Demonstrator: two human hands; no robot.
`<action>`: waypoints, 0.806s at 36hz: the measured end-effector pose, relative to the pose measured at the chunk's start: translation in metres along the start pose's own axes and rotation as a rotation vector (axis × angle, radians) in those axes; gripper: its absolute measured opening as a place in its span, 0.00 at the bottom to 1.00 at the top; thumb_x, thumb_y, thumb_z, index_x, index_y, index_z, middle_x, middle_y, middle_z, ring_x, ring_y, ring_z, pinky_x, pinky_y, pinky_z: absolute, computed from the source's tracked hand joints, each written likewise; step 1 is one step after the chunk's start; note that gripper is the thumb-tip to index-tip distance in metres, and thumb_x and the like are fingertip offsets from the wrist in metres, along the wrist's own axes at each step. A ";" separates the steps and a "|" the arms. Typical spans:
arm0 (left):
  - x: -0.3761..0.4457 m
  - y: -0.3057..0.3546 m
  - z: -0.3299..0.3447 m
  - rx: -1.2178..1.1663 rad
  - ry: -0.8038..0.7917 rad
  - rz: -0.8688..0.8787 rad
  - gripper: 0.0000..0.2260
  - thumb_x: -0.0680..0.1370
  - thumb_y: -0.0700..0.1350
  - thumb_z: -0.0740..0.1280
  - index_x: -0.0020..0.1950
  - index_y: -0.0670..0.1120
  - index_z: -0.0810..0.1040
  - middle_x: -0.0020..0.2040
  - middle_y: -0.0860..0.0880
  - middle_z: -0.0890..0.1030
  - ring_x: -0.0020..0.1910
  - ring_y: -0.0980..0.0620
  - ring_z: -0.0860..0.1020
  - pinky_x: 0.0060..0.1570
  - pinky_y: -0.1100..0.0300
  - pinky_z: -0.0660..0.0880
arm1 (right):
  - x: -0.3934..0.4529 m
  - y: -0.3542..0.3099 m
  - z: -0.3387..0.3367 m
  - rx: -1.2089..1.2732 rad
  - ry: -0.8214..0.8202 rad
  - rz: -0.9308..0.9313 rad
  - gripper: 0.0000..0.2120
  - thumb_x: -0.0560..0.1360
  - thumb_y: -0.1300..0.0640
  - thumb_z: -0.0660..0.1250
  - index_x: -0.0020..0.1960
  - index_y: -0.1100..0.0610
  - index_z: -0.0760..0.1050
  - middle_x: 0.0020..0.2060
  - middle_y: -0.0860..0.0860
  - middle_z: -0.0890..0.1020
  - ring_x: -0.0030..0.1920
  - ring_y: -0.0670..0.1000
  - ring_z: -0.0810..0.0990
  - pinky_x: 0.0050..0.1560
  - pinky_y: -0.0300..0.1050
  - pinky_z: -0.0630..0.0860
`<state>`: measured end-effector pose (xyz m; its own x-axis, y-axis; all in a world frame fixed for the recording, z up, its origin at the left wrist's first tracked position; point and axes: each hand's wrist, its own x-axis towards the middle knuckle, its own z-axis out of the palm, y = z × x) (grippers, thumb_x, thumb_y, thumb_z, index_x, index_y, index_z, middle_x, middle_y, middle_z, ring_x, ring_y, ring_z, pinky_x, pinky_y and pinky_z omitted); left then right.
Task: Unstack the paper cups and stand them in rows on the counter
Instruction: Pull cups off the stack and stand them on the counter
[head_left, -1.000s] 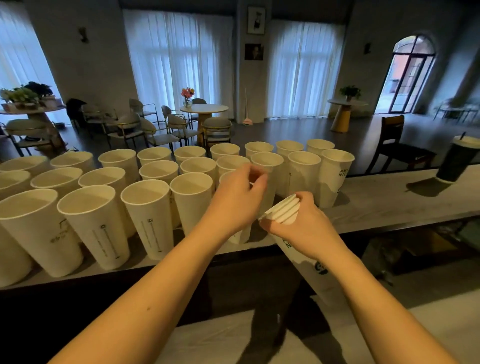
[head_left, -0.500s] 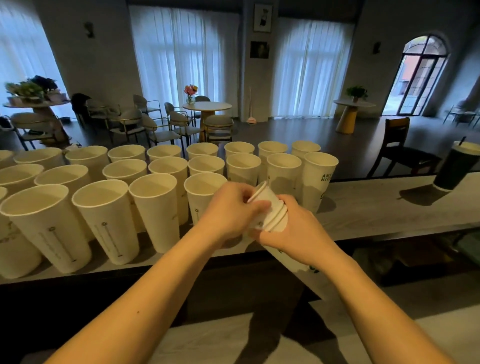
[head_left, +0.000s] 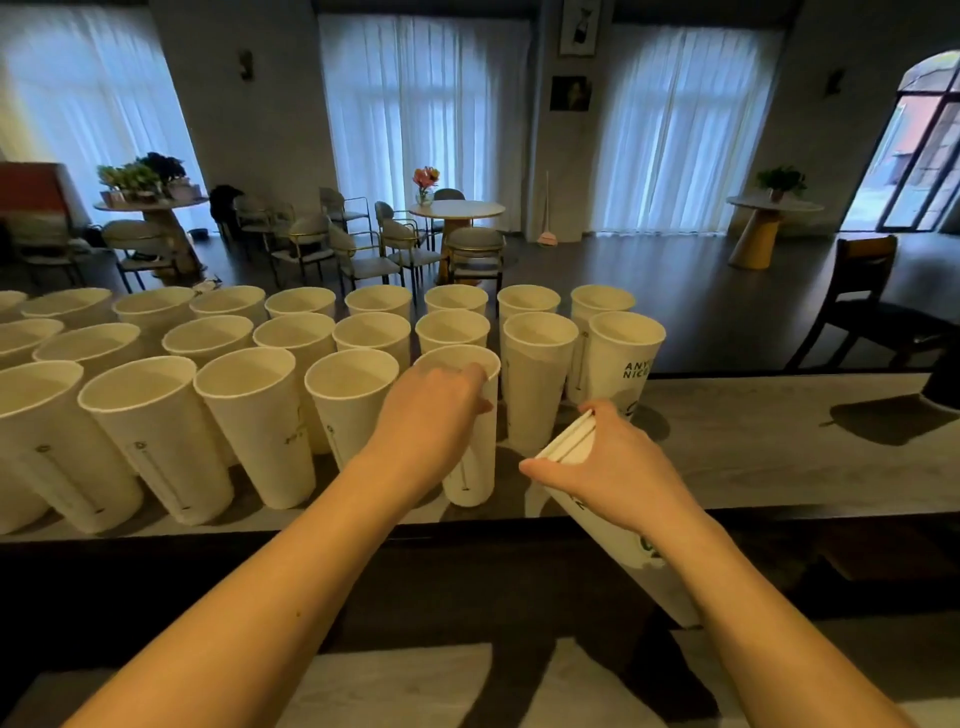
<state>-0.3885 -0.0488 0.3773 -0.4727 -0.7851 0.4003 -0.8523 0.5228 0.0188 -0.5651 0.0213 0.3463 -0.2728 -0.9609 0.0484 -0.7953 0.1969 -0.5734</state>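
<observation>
Three rows of tall white paper cups (head_left: 254, 426) stand upright on the grey counter (head_left: 753, 452), filling its left half. My left hand (head_left: 431, 410) grips the rim of a single cup (head_left: 470, 467) that stands at the right end of the front row. My right hand (head_left: 613, 467) holds a tilted stack of nested cups (head_left: 597, 514) just right of that cup, rims pointing up and away; the stack's lower part runs below the counter edge along my forearm.
A dark cup's edge and shadow (head_left: 945, 395) sit at the counter's far right. Behind the counter lie a dark floor, a wooden chair (head_left: 872, 306), round tables and chairs (head_left: 452, 228). A lower white surface (head_left: 395, 686) lies near me.
My left hand pulled one cup off the stack and stood it at the right end of the front row. My right hand moved the stack to the right, away from it.
</observation>
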 end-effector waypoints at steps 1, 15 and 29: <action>0.001 0.001 0.000 0.006 -0.007 0.002 0.11 0.79 0.50 0.65 0.59 0.47 0.75 0.54 0.44 0.81 0.54 0.46 0.80 0.51 0.52 0.78 | 0.001 0.000 0.000 0.008 -0.003 -0.006 0.48 0.64 0.29 0.73 0.75 0.47 0.59 0.66 0.49 0.73 0.63 0.52 0.74 0.59 0.57 0.79; 0.008 0.009 -0.014 0.090 0.019 0.080 0.30 0.77 0.57 0.66 0.74 0.47 0.64 0.71 0.46 0.71 0.70 0.47 0.69 0.67 0.54 0.66 | 0.003 0.011 -0.014 0.126 -0.025 -0.032 0.55 0.59 0.30 0.78 0.76 0.48 0.55 0.68 0.50 0.72 0.65 0.53 0.73 0.60 0.52 0.77; 0.004 0.081 -0.018 -0.755 -0.370 0.030 0.08 0.79 0.49 0.66 0.45 0.47 0.82 0.40 0.47 0.82 0.40 0.50 0.80 0.43 0.53 0.77 | -0.001 0.022 -0.027 0.207 0.066 -0.176 0.38 0.67 0.48 0.79 0.71 0.49 0.64 0.54 0.47 0.77 0.55 0.49 0.78 0.55 0.52 0.79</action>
<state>-0.4556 -0.0035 0.3965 -0.6477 -0.7569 0.0869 -0.5215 0.5236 0.6737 -0.5964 0.0319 0.3558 -0.1808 -0.9605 0.2115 -0.7081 -0.0221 -0.7058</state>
